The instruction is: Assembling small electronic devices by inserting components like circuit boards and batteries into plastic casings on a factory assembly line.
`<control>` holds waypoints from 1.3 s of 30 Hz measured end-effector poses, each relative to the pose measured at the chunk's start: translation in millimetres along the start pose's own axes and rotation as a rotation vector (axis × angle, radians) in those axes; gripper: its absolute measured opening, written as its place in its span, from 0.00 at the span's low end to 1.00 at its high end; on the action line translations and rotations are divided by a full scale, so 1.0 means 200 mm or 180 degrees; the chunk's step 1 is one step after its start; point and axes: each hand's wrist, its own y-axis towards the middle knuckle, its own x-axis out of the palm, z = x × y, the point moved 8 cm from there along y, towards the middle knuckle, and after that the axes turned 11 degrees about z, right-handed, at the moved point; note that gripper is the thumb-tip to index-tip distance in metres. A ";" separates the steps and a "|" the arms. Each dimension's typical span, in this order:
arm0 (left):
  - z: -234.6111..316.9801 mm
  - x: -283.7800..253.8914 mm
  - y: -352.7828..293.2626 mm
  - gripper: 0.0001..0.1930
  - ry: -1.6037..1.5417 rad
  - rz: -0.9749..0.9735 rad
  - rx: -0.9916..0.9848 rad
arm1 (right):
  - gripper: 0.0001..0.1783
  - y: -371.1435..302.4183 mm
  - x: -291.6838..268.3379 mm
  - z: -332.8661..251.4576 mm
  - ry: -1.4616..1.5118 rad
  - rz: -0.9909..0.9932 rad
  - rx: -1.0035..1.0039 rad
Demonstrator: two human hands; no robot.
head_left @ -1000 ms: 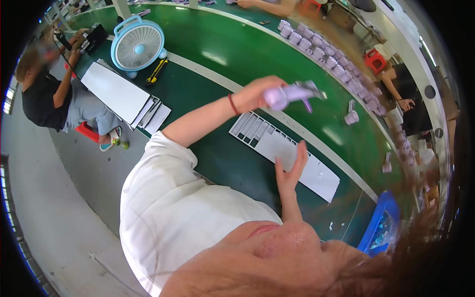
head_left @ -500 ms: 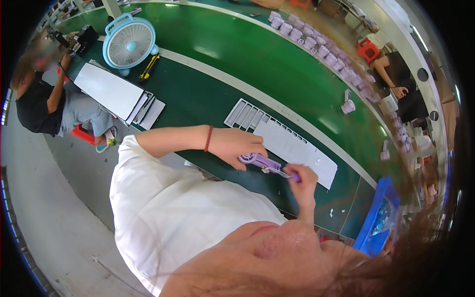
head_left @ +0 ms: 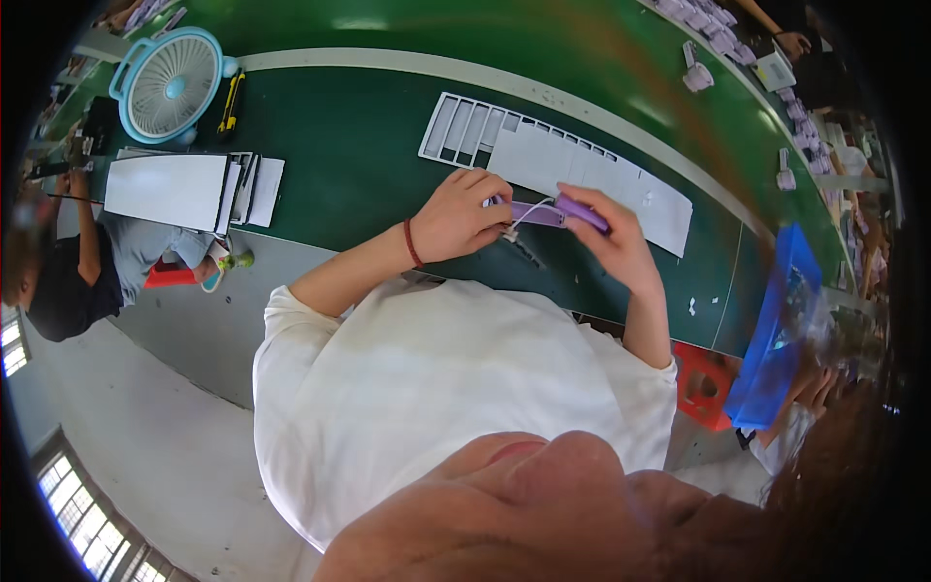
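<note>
My left hand is closed round one end of a purple plastic housing, which I hold just above the green table. Its fingers cover most of that end. At the other end, my right hand grips a smooth purple rounded piece between thumb and fingers. A thin pale wire loops along the housing toward this piece. Beneath the wire hangs or lies a small dark strip; whether it is attached I cannot tell. Beyond my hands is a white slotted tray, partly covered by a white sheet.
A light-blue fan, a yellow-black utility knife and stacked white boards are at the left. A blue bin stands at the right edge, near white scraps. Purple assemblies sit farther off. A co-worker sits left.
My view has shifted, bringing the table lower left and more of my shirt into sight. My right hand has turned on the purple piece, and the wire now arches above the housing.
</note>
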 end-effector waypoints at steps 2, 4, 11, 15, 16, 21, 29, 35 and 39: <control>0.01 0.02 0.00 0.14 -0.0040 0.0000 0.0040 | 0.20 0.01 0.00 0.10 0.0129 0.0200 0.0389; 0.00 0.04 -0.01 0.14 0.0141 0.0074 0.0034 | 0.19 -0.01 0.06 0.11 0.0235 0.0207 0.0344; 0.00 0.04 -0.02 0.18 0.0088 0.0487 -0.0418 | 0.17 -0.02 0.13 0.13 -0.0265 0.0177 0.0030; 0.12 0.04 0.00 0.23 0.0322 0.0446 0.1072 | 0.16 0.01 0.15 0.06 -0.1198 0.0481 -0.0885; 0.12 0.06 -0.02 0.19 0.0241 0.0301 0.1080 | 0.16 0.02 0.15 0.07 -0.1196 0.0488 -0.0871; 0.08 0.07 -0.03 0.15 0.0157 0.0088 0.0802 | 0.18 0.00 0.14 0.13 -0.0784 0.0621 -0.1079; 0.16 0.07 -0.06 0.12 0.0120 0.0254 0.1251 | 0.17 -0.09 0.13 0.31 0.0182 0.0860 -0.0192; 0.15 0.08 -0.03 0.08 0.0386 0.0208 0.1037 | 0.16 -0.13 0.10 0.20 -0.0196 0.0877 -0.0769; 0.15 0.06 -0.01 0.07 0.0580 0.0301 0.0929 | 0.19 -0.11 0.10 0.12 -0.1274 0.0868 -0.1336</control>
